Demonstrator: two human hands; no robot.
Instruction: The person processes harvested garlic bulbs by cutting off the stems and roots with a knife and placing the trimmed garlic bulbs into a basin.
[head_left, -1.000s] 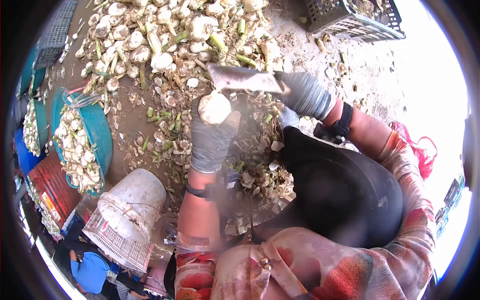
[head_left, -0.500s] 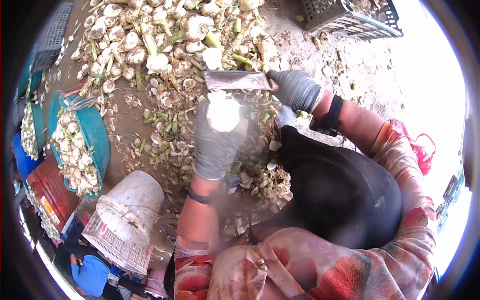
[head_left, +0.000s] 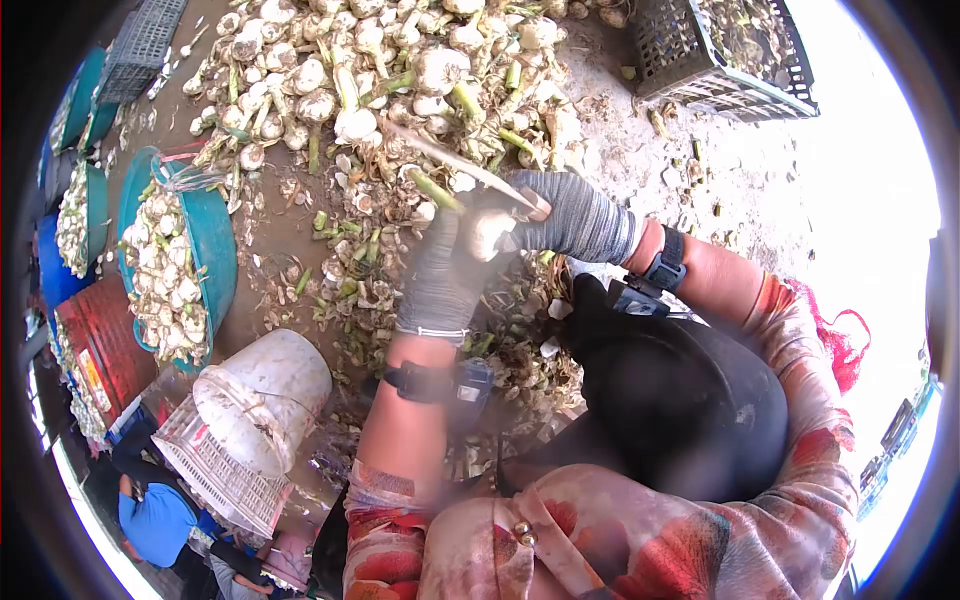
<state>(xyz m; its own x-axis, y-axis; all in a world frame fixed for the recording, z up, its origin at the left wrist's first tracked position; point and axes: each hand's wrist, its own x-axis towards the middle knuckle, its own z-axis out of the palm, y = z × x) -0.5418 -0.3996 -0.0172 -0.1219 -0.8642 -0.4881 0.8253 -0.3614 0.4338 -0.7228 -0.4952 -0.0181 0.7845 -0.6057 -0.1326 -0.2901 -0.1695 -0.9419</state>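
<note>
My left hand (head_left: 445, 270), in a grey glove, is closed round a garlic bulb (head_left: 488, 235) with a green stem (head_left: 435, 190) pointing up and left. My right hand (head_left: 582, 215), also gloved, grips a broad-bladed knife (head_left: 450, 160) by its handle. The blade is seen nearly edge-on and slants up to the left above the bulb. The right fingers are close against the bulb; whether they press on it I cannot tell. Beyond both hands lies a large heap of garlic bulbs (head_left: 350, 75) with stems attached.
Cut stems and peelings (head_left: 350, 260) litter the ground. At left are a teal tub (head_left: 215, 255) of trimmed garlic, a red bucket (head_left: 110, 335) and a white bucket (head_left: 265, 395) on a crate. A black crate (head_left: 690, 80) stands upper right. A person in blue (head_left: 165, 525) is lower left.
The hands have come together, with a garlic bulb now close to the right fingers. The knife has turned from broadside to nearly edge-on. The view has shifted slightly.
</note>
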